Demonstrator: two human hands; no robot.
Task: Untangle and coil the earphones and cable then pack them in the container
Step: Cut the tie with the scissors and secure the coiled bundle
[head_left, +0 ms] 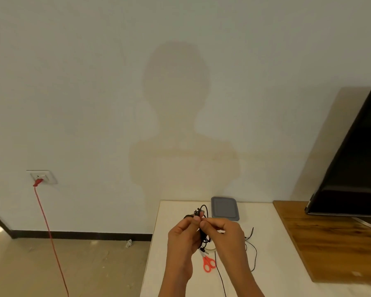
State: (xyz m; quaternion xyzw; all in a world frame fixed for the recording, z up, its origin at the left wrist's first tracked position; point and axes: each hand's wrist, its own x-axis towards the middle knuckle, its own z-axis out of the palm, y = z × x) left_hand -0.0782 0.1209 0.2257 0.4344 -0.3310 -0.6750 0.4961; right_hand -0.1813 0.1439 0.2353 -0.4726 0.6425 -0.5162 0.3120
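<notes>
Left grip [184, 235] and right grip [228, 236] are both narrow, each pinching the tangled black earphone cable [200, 212] between thumb and fingertips. The two pinches nearly meet, held up above the white counter [276, 228]. A knot of loops sticks up over the fingertips, and more of the tangle hangs between the palms, ending in a small plug that dangles above the orange-handled scissors [209, 263]. One black strand runs down from the hands and off the near edge of the view. Other thin black strands [254, 254] lie loose on the counter just to the right of the right grip; I cannot tell whether they belong to the same cord.

Behind the hands, near the wall, sits the grey rectangular container with its lid on [224, 209], apart from the cable. The scissors lie flat on the counter, below and between the wrists. To the right, a brown wooden board [330, 243] carries a black flat screen [351, 163] that leans. On the left, a red cord [49, 232] drops from a white wall socket [42, 176] to the floor.
</notes>
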